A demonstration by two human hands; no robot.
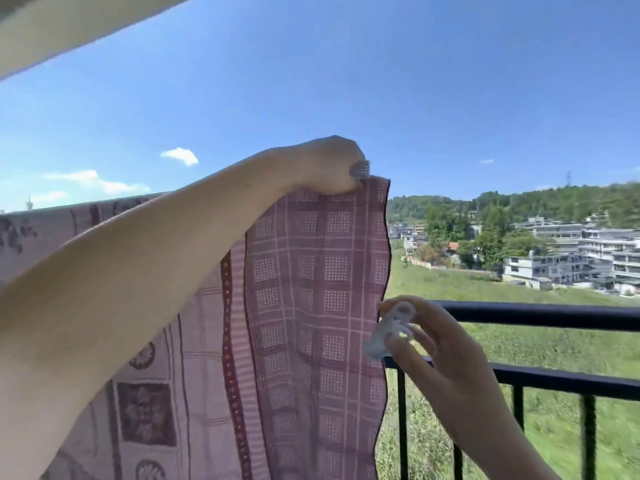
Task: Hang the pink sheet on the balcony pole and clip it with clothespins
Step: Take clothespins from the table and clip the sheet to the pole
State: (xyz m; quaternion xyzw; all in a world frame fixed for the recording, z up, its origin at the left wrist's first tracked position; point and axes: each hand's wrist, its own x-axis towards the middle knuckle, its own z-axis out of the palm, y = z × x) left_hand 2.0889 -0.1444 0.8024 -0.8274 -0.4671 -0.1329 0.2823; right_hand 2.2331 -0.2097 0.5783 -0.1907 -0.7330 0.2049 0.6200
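Left grip (332, 164) pinching clothespin (360, 169) on pink sheet (311, 289); right grip (446, 355) around spare clip (391, 332) before railing (554, 315).

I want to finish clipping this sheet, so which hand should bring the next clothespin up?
Right hand: it already holds a spare clothespin. The left hand is busy gripping the sheet top.

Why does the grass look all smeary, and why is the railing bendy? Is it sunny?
Head view: bright sun and blue sky, no glare; the pink sheet glows where light shines through. Head view: the grass streaks from motion blur, and the right hand with its white clothespin is soft. Head view: the wide lens curves the black railing.
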